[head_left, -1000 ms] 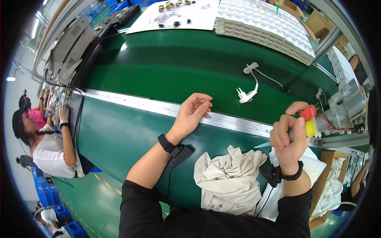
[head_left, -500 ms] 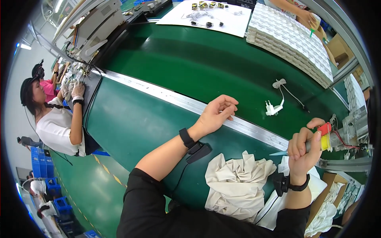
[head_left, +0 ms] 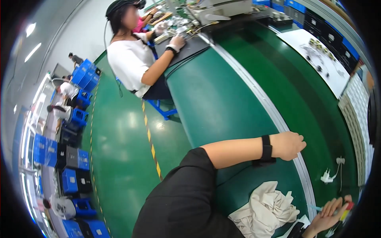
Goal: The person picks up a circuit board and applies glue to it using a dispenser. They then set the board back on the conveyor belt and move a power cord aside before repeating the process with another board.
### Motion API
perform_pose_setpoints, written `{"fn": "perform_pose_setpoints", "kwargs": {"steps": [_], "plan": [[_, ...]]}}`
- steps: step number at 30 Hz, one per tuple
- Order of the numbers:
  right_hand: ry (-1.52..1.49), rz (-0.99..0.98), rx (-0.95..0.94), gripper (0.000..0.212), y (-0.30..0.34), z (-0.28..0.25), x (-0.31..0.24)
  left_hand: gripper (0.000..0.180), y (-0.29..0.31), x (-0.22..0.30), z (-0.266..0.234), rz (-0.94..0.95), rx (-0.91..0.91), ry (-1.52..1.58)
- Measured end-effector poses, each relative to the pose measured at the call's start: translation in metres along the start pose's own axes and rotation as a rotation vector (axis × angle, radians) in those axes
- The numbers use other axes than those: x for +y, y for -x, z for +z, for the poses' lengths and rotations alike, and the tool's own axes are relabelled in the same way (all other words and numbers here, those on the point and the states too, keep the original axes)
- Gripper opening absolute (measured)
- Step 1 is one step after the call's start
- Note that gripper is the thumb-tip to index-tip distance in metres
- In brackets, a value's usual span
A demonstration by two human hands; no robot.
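Note:
My left hand point(head_left: 287, 145) is over the metal rail along the bench, its fingers curled loosely together and nothing visible in them. Low on the right, my right hand point(head_left: 328, 215) is closed around a slim tool with a pale blue pointed tip point(head_left: 316, 207); the rest of the tool is hidden by my fingers. Red and yellow parts point(head_left: 345, 214) show beside that hand, and I cannot tell whether they belong to the tool. A crumpled cream cloth point(head_left: 266, 210) lies between my arms. Beyond the rail is a white plug with its cable point(head_left: 328, 176).
A co-worker in white point(head_left: 133, 63) sits at the far end, gloved hands over small parts. Stacked white trays point(head_left: 355, 115) stand at the right. A white board point(head_left: 335, 85) carries cables and small parts. Blue crates and stools point(head_left: 77, 178) line the floor on the left.
The view has swung left, so the bench and both hands appear farther right and the co-worker nearer the middle. My right hand still grips the pale-blue-tipped tool; my left stays by the rail.

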State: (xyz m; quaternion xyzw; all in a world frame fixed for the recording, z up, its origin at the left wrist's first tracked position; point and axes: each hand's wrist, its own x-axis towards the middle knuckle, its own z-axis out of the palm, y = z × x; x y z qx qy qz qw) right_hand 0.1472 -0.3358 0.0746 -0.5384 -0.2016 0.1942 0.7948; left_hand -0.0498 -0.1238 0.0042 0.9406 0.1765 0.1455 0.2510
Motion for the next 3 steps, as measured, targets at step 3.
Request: {"fn": "perform_pose_setpoints", "kwargs": {"steps": [3], "plan": [[0.058, -0.002, 0.049, 0.029, 0.015, 0.023, -0.008, 0.027, 0.015, -0.009, 0.005, -0.054, 0.002, -0.228]]}}
